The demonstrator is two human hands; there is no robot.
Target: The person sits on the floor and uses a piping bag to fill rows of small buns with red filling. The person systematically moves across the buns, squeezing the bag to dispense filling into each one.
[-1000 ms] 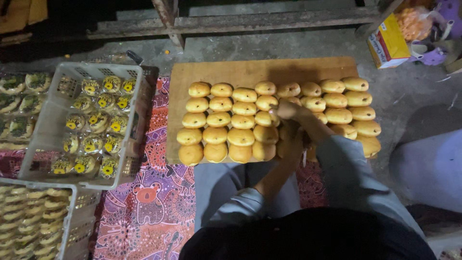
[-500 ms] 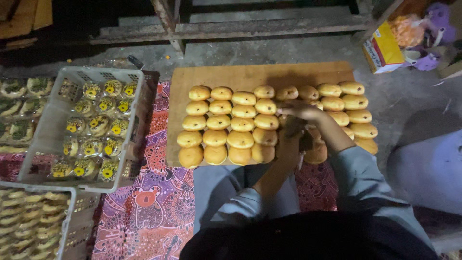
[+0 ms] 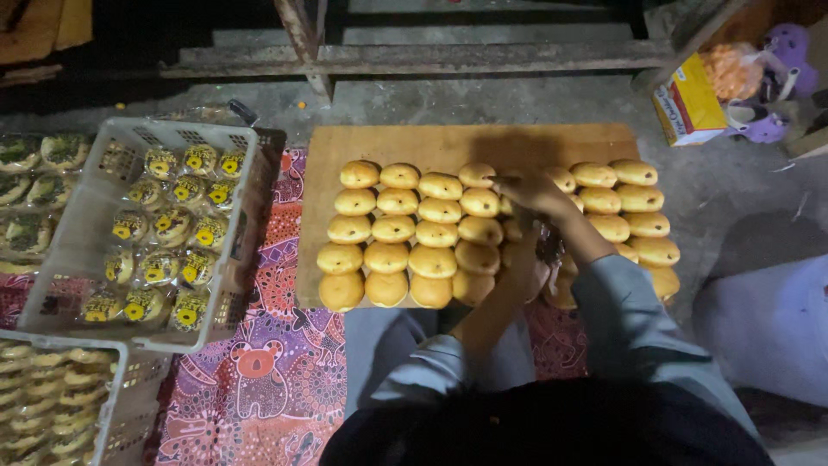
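Rows of round golden buns (image 3: 417, 235) lie on a wooden board (image 3: 414, 145) on the floor in front of me. My right hand (image 3: 536, 195) reaches over the middle of the board, fingers drawn together and pointing left at a bun (image 3: 477, 176) in the far row. My left hand (image 3: 528, 269) hovers just below it over the near rows, close to a small dark thing (image 3: 549, 245) I cannot make out. Both hands hide several buns. More buns (image 3: 634, 212) fill the board's right side.
A grey plastic crate (image 3: 95, 217) of wrapped buns stands to the left, with another crate (image 3: 52, 406) at lower left. A patterned red cloth (image 3: 259, 380) covers the floor under my knees. A yellow box (image 3: 687, 107) and a purple toy (image 3: 768, 82) sit at far right, a wooden beam (image 3: 414, 59) behind.
My right hand has moved from the middle rows up to the far row of buns. My left hand stays low beside it.
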